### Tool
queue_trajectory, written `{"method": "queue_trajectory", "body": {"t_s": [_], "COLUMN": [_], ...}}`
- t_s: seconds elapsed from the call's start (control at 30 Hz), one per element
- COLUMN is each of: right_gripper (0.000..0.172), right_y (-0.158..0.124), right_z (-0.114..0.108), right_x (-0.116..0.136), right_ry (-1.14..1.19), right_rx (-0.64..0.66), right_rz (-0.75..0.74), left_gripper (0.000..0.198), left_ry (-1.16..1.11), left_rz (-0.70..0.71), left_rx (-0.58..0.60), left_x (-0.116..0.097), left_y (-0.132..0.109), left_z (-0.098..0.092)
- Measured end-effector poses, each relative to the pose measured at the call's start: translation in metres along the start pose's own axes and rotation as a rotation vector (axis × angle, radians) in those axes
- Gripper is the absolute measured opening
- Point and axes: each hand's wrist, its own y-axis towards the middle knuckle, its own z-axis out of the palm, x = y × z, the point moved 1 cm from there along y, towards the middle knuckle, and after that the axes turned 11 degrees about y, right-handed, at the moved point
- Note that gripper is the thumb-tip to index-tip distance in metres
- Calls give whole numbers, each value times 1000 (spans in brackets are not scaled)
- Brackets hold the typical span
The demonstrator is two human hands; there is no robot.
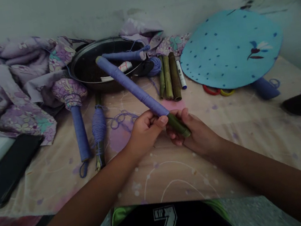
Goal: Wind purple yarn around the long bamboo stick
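Observation:
A long bamboo stick (138, 92), wrapped in purple cloth for most of its length, slants from the upper left down to the right between my hands. Its bare green end points toward me at the lower right. My left hand (147, 128) pinches it near the edge of the wrapping, thumb on top. Around the bare green part, my right hand (195, 129) is closed, its thumb along the side. The stick's far tip overlaps the black pan (89, 84) in view. Loose purple yarn (121, 119) lies on the table left of my hands.
Several bare bamboo pieces (174, 77) and a marker (181, 74) lie behind my hands. At left are a cloth-headed stick (80, 133), a yarn-wound bundle (98, 124), a dark phone-like slab (12, 169) and crumpled floral cloth (9, 77). A blue fan (226, 52) lies right.

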Motion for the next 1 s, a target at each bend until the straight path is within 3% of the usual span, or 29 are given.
{"method": "queue_trajectory", "body": {"t_s": [0.1,0.17,0.33,0.53,0.87,1.0], "right_gripper": [29,25,27,30,30,31], "right_y": [0,0,1,2,1,1], "right_z": [-1,-4,-8,-6,-3,-3], "right_x": [-1,-2,-2,-1,0,1], "right_ry": [-40,-44,-31,-14,21,69], "right_rx": [26,58,118,71,-72,-146], "right_rz": [-8,17,65,100,16,-33], "left_gripper": [30,30,27,33,39,32], "left_ry": [47,6,-114,-70,154,139], "left_rz": [0,-18,-34,-42,-57,-78], "left_rx": [-49,-3,78,88,-57,-128], "left_x": [-2,-2,-2,0,4,5], "left_y": [0,-1,-3,-2,4,4], "left_z": [-1,0,1,-1,-8,-7]}}
